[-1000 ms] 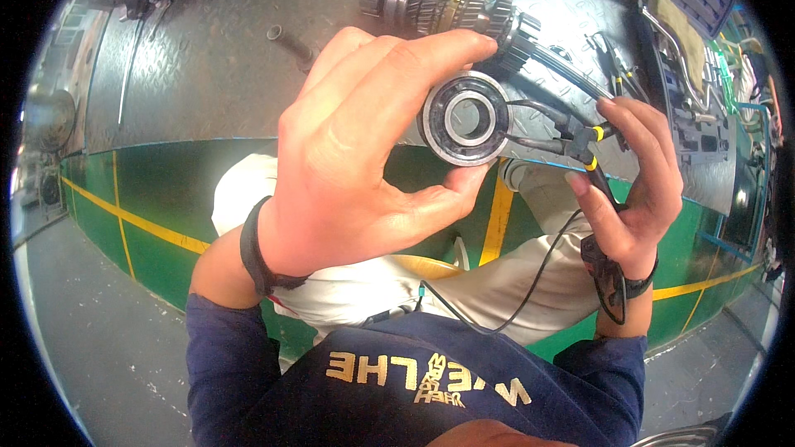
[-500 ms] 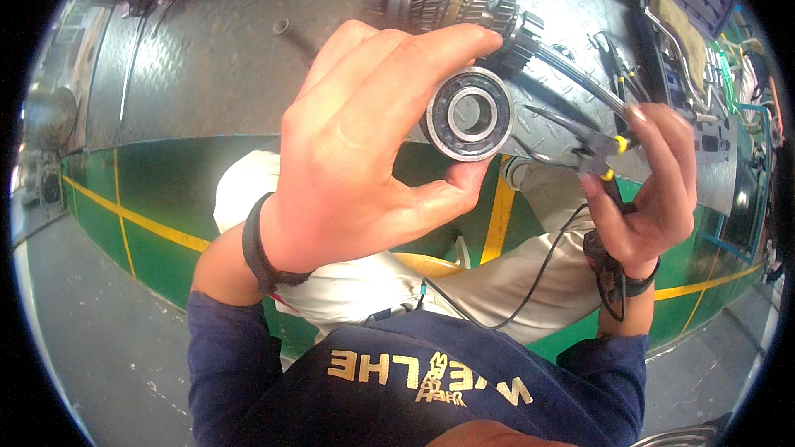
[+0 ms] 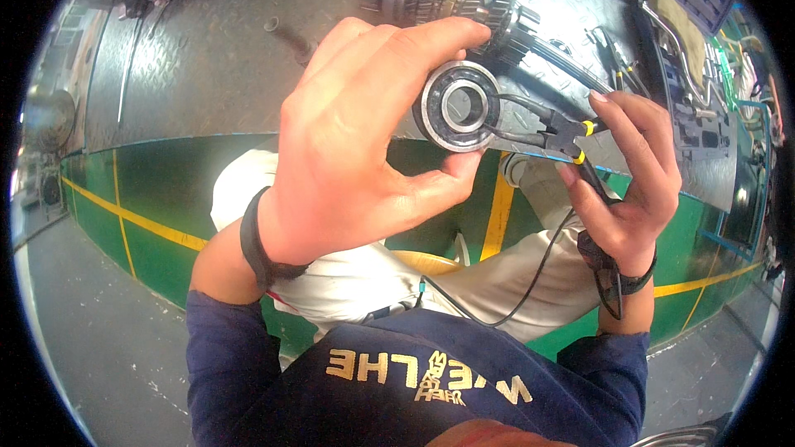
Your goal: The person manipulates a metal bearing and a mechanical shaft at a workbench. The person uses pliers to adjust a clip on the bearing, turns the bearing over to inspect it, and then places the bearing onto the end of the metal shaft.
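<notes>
My left hand [image 3: 352,128] is closed around the rim of a ball bearing [image 3: 436,112], fingers above and thumb below. The bearing's round face with its open bore is turned up toward me. In my right hand [image 3: 636,178] is a pair of black circlip pliers [image 3: 561,136] with yellow bands on the handles. Its two jaws are spread, and the tips lie at the right side of the bearing's face. I cannot tell how firmly they touch it. Behind the hands a gear shaft [image 3: 439,2] with several toothed gears lies on the metal bench.
The bench [image 3: 219,74] has a tread-plate top. More pliers [image 3: 617,58] lie at the right beside an open tool case [image 3: 696,128] and a yellowish cloth [image 3: 681,29]. A thin rod [image 3: 131,74] lies at the left. A black cable [image 3: 530,294] hangs across my lap.
The pliers have moved left, bringing their tips to the bearing. My left hand and the bearing have shifted slightly left.
</notes>
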A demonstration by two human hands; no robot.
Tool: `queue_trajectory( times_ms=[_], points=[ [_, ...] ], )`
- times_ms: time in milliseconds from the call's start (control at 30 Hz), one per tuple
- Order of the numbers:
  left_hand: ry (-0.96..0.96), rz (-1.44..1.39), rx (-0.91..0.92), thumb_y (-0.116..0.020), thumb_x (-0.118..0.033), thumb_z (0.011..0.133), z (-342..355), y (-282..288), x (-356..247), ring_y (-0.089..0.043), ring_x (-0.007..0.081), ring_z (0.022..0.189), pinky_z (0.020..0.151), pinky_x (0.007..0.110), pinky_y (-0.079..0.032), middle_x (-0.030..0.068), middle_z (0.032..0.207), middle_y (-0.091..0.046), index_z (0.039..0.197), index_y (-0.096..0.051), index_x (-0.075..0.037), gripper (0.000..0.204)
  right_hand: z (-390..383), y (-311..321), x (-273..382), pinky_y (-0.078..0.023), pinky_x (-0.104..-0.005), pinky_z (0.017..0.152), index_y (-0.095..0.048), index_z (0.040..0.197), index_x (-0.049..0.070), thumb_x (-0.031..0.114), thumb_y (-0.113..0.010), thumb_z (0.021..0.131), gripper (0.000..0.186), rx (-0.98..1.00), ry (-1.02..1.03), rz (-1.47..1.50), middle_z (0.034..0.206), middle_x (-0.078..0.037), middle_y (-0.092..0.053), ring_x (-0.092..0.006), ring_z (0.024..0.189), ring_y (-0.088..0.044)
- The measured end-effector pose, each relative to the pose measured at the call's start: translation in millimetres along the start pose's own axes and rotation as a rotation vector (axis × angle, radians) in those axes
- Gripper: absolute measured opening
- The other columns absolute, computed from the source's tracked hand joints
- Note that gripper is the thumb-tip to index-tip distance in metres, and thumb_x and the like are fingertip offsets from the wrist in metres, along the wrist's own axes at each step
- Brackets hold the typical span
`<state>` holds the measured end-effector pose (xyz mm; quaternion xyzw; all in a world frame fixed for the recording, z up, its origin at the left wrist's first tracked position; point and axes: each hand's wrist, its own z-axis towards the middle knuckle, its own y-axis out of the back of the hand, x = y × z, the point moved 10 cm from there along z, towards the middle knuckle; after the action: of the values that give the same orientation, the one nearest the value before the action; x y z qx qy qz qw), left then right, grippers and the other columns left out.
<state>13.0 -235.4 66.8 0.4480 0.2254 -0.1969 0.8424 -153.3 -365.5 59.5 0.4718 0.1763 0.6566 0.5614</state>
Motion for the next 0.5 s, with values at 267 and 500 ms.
queue_trajectory(
  times_ms=[267, 500],
  points=[
    [0.006, -0.006, -0.001, -0.084, -0.002, 0.065, -3, -8, 4, -0.073, 0.0232, 0.101, 0.089, 0.032, -0.058, 0.0139, 0.113, -0.073, 0.128, -0.068, 0.002, 0.065, -4, -5, 4, -0.050, -0.0428, 0.092, -0.076, 0.124, 0.005, 0.011, -0.081, 0.066, 0.058, 0.024, -0.046, -0.059, 0.111, -0.015, -0.069, -0.0327, 0.100, -0.063],
    [0.044, -0.007, 0.045, -0.085, -0.003, 0.064, -5, -15, 6, -0.072, 0.0229, 0.098, 0.085, 0.031, -0.058, 0.0123, 0.109, -0.074, 0.127, -0.069, 0.000, 0.065, -7, 0, 16, -0.050, -0.0449, 0.096, -0.074, 0.126, 0.002, 0.005, -0.081, 0.063, 0.064, 0.034, 0.033, -0.198, 0.114, -0.016, -0.070, -0.0345, 0.104, -0.063]
  ],
)
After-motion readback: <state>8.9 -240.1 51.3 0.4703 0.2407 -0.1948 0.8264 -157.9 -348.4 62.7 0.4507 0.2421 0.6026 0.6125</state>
